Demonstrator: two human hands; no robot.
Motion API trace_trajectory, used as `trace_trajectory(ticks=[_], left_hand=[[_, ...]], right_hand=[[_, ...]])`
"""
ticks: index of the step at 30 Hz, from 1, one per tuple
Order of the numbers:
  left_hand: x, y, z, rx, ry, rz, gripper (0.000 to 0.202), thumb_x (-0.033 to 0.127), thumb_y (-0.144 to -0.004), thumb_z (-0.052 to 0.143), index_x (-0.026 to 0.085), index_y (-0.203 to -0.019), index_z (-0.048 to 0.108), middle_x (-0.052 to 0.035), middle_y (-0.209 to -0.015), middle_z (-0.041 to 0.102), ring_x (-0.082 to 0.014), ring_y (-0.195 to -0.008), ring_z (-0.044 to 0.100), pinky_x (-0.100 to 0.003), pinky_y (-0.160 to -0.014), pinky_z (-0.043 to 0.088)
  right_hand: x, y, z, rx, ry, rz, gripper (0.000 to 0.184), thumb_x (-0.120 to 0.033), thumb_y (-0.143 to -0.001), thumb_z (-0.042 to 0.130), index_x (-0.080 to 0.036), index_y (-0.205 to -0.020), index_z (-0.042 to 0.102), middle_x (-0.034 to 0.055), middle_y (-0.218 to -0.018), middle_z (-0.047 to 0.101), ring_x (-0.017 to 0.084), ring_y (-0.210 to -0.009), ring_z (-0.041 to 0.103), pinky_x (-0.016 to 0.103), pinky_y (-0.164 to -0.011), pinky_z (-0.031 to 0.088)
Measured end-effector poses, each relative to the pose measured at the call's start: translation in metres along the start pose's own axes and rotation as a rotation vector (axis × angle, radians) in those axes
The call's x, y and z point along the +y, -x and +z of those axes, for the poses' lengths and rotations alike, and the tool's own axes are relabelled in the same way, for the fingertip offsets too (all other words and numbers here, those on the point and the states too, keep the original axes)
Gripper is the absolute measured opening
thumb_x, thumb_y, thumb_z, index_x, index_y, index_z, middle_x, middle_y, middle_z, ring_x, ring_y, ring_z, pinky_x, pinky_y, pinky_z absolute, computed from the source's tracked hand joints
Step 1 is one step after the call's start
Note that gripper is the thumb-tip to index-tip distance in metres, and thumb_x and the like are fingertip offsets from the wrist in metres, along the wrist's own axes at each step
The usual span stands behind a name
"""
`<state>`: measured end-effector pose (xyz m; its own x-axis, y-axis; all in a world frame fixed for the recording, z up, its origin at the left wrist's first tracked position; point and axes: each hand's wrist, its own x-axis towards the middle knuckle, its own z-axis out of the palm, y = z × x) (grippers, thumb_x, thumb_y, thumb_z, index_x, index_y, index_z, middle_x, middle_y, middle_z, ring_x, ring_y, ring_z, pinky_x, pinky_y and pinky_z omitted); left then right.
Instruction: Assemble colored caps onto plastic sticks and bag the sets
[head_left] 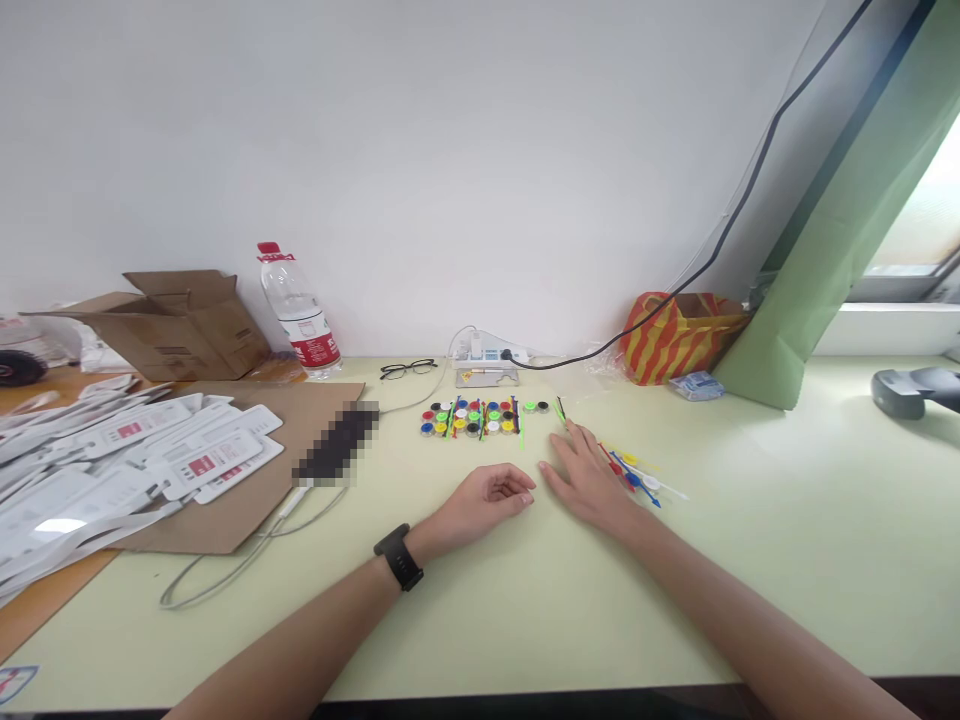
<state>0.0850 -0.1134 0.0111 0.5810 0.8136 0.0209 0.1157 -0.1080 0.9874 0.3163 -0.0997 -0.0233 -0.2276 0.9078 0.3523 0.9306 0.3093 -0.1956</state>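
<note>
My left hand [495,495] rests on the table with fingers loosely curled, and no object shows inside it. My right hand [589,480] lies palm down with fingers stretched out. Its fingertips reach a thin green and black stick-like piece [561,410]; whether they press on it I cannot tell. Beyond my hands, small round coloured discs [472,417] stand in a grouped block with thin coloured pieces laid among them. Two discs, one green [530,407] and one black [543,407], sit apart to the right. Beside my right hand is a loose pile of plastic arrows [645,485], partly hidden by the hand.
At left, white tags [187,450] heap on cardboard [247,535], near a pixelated dark object [337,445] with a cable. Behind are an open carton [187,330], a bottle [304,320], glasses [409,369], a power strip [491,352] and a striped bag [675,340].
</note>
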Motion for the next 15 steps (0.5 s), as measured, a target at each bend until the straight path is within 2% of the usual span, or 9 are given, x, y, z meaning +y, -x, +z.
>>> trace_trajectory(ticks=[2, 4, 10, 15], left_hand=[[0.0, 0.0, 0.0, 0.002, 0.001, 0.003, 0.032, 0.044, -0.086, 0.076, 0.017, -0.102, 0.073, -0.0072, -0.094, 0.069, -0.019, -0.09, 0.063, -0.033, -0.084, 0.051], [0.0, 0.0, 0.0, 0.004, 0.002, 0.002, 0.032, 0.045, -0.085, 0.077, 0.017, -0.101, 0.073, -0.0069, -0.093, 0.069, -0.0189, -0.09, 0.063, -0.032, -0.084, 0.051], [0.0, 0.0, 0.0, 0.004, -0.002, -0.007, 0.032, 0.045, -0.085, 0.077, 0.018, -0.1, 0.074, -0.0064, -0.093, 0.07, -0.0185, -0.088, 0.063, -0.031, -0.082, 0.05], [-0.001, 0.0, 0.0, -0.001, -0.008, -0.002, 0.031, 0.045, -0.085, 0.076, 0.018, -0.1, 0.074, -0.0063, -0.093, 0.07, -0.0184, -0.088, 0.063, -0.031, -0.082, 0.051]], right_hand=[[0.006, -0.002, 0.003, -0.013, 0.021, 0.032, 0.045, -0.045, -0.102, 0.042, -0.018, -0.136, 0.053, 0.0199, -0.159, 0.038, 0.036, -0.147, 0.031, 0.054, -0.112, 0.037], [0.011, -0.003, 0.006, -0.025, 0.029, 0.057, 0.048, -0.045, -0.103, 0.04, -0.017, -0.14, 0.051, 0.0194, -0.157, 0.043, 0.036, -0.146, 0.032, 0.054, -0.112, 0.036], [0.017, -0.005, 0.007, -0.004, 0.006, 0.032, 0.051, -0.047, -0.101, 0.042, -0.016, -0.139, 0.052, 0.0194, -0.145, 0.056, 0.035, -0.137, 0.043, 0.053, -0.109, 0.04], [0.015, -0.007, 0.004, 0.062, -0.04, 0.034, 0.056, -0.045, -0.101, 0.043, -0.011, -0.145, 0.047, 0.021, -0.148, 0.052, 0.035, -0.139, 0.043, 0.052, -0.113, 0.039]])
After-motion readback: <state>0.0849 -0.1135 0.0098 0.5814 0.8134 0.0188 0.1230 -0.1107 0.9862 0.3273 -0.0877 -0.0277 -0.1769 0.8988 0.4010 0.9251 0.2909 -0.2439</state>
